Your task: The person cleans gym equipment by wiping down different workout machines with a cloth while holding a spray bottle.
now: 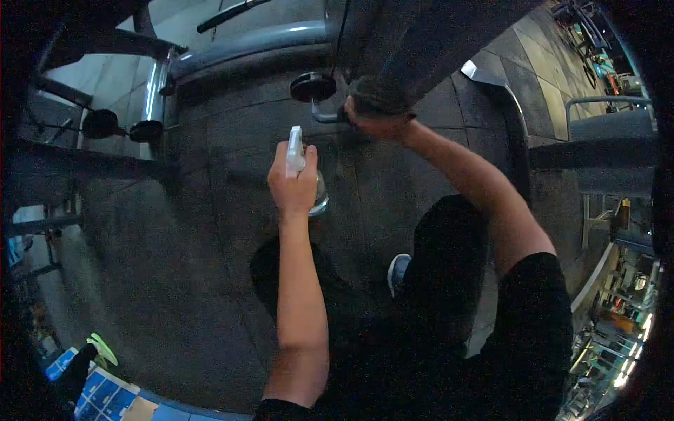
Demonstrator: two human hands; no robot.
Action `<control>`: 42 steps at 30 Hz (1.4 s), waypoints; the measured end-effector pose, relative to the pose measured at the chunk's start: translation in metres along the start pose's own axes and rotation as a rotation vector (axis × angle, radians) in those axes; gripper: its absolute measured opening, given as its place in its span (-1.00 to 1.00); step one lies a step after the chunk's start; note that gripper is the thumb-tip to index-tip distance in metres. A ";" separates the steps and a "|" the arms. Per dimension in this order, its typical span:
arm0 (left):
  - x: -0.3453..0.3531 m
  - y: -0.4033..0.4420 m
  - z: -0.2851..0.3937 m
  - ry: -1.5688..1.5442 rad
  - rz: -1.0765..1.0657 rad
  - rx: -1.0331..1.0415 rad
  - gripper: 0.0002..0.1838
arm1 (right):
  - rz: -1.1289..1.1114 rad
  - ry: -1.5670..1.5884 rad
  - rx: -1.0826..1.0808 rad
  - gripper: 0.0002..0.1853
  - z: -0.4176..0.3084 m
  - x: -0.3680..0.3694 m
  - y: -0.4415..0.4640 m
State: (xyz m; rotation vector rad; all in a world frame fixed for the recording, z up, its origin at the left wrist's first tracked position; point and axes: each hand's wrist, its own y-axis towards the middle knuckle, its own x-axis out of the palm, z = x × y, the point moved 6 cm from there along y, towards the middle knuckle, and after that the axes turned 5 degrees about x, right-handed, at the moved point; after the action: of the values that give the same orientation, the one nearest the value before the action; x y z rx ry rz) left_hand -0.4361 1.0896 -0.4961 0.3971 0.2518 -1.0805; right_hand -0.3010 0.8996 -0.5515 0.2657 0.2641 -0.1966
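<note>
My left hand (pixel 293 184) is wrapped round a clear spray bottle (pixel 319 196) with a white trigger head (pixel 295 144), held upright above the dark floor. My right hand (pixel 382 126) reaches forward and is closed on what looks like a bunched dark cloth (pixel 379 97). It is pressed close to a bent metal bar (pixel 324 116) of a gym machine, beside a round black pad (pixel 313 86). Blur and shadow partly hide the fingers of this hand.
A dark machine beam (pixel 449 49) slants overhead at the upper right. A thick grey tube (pixel 260 45) runs across the back. More machine frame (pixel 151 91) stands at the left, and a curved post (pixel 518 119) at the right. My shoe (pixel 399 272) is on the dark floor (pixel 196 281).
</note>
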 end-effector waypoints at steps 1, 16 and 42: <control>0.000 -0.002 -0.005 -0.029 -0.011 -0.038 -0.75 | 0.056 0.146 0.017 -0.73 -0.001 -0.006 0.000; 0.018 -0.001 -0.008 0.039 -0.102 0.091 -0.78 | 0.842 1.511 1.507 -0.39 0.327 0.065 -0.068; 0.006 -0.021 0.000 -0.001 -0.136 -0.021 -0.78 | 1.002 1.802 1.875 -0.40 0.124 0.029 -0.065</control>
State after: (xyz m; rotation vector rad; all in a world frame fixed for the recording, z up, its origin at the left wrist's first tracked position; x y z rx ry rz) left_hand -0.4520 1.0759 -0.5025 0.3640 0.2920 -1.2104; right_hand -0.2596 0.7985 -0.4589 2.3934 1.6398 1.0008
